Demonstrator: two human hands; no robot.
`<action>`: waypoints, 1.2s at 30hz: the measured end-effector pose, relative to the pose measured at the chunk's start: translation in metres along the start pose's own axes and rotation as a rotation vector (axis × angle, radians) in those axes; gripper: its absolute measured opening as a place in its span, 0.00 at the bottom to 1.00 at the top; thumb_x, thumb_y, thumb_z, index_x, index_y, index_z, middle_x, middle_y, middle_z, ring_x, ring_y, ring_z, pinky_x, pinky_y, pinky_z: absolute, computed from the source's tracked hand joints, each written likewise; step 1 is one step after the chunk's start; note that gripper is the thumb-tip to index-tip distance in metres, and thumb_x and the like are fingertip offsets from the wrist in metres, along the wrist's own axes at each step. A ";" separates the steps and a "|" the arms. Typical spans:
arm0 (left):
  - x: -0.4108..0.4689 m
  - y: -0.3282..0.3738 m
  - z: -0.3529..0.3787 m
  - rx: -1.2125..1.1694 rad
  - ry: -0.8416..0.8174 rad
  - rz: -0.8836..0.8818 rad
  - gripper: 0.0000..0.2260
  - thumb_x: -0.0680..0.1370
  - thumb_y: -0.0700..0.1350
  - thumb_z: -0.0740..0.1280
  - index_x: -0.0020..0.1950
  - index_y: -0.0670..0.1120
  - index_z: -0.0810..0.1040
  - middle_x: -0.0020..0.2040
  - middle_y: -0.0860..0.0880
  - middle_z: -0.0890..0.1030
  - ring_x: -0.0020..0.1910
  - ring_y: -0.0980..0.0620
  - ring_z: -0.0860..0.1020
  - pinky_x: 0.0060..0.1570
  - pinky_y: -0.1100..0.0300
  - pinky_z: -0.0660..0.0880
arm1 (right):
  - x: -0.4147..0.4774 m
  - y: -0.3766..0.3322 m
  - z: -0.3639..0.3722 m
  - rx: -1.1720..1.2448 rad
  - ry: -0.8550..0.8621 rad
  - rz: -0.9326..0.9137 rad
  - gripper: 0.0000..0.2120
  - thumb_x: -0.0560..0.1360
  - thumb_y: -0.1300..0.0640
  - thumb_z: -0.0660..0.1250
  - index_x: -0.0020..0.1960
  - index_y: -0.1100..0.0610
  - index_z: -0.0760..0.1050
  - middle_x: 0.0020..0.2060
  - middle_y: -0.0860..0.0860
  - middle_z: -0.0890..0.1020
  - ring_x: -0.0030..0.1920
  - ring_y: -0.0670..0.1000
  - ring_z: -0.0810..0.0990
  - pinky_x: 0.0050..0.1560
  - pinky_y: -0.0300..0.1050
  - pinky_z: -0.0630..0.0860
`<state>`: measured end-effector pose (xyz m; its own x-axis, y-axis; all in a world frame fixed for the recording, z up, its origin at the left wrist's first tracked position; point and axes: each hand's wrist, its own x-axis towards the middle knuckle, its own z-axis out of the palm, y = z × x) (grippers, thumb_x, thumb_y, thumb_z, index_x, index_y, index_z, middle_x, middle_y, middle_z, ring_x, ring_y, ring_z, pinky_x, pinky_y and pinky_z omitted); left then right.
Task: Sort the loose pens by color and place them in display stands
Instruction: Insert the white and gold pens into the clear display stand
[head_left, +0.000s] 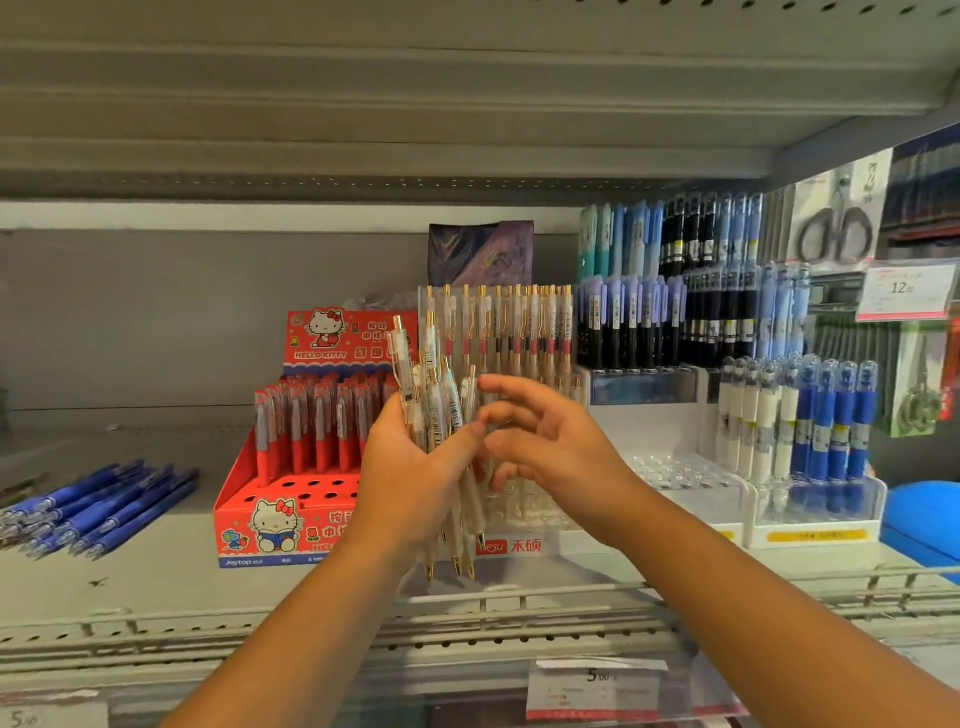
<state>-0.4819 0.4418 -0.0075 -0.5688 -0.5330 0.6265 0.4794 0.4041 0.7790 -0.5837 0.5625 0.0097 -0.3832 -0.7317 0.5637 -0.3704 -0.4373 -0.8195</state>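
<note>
My left hand (410, 467) grips a bundle of slim clear-and-cream pens (436, 405) with gold tips, at centre frame. My right hand (550, 447), fingers spread and loose, sits just beside them, holding nothing. Both hands screen the clear plastic stand (519, 519) behind. At centre left, a glossy red cardboard box (270, 519) holds red pens (311, 431). Loose blue pens (104, 499) lie at far left.

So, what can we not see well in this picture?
Head view:
- Bundle of white gold-tipped pens: count hidden by gripping left hand.
- Clear plastic display stand: free holes hidden behind right hand.
- White shelf price label: print blurred.
- Blue object: cut off by right edge.
</note>
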 end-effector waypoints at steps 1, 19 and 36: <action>0.000 0.000 0.000 0.005 -0.010 0.007 0.16 0.71 0.45 0.74 0.58 0.54 0.79 0.49 0.53 0.85 0.49 0.53 0.84 0.49 0.49 0.80 | 0.001 -0.001 0.000 0.059 0.018 0.019 0.20 0.75 0.70 0.67 0.64 0.53 0.75 0.45 0.50 0.83 0.43 0.50 0.82 0.38 0.44 0.80; 0.000 0.002 0.001 -0.075 0.014 -0.025 0.20 0.67 0.50 0.74 0.57 0.48 0.79 0.49 0.47 0.86 0.51 0.48 0.84 0.54 0.43 0.79 | 0.000 -0.004 -0.010 0.197 0.079 0.065 0.03 0.79 0.63 0.64 0.51 0.62 0.76 0.47 0.60 0.85 0.46 0.57 0.85 0.44 0.45 0.81; -0.003 0.004 -0.001 0.058 0.129 0.024 0.14 0.75 0.41 0.73 0.53 0.57 0.76 0.45 0.65 0.83 0.44 0.66 0.81 0.42 0.68 0.73 | 0.008 0.007 -0.035 -0.484 0.737 -0.270 0.13 0.74 0.56 0.73 0.53 0.47 0.72 0.38 0.45 0.80 0.40 0.43 0.81 0.32 0.44 0.82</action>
<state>-0.4777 0.4440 -0.0062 -0.4653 -0.6119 0.6396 0.4504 0.4584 0.7662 -0.6194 0.5719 0.0117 -0.6130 -0.0463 0.7887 -0.7753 -0.1569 -0.6118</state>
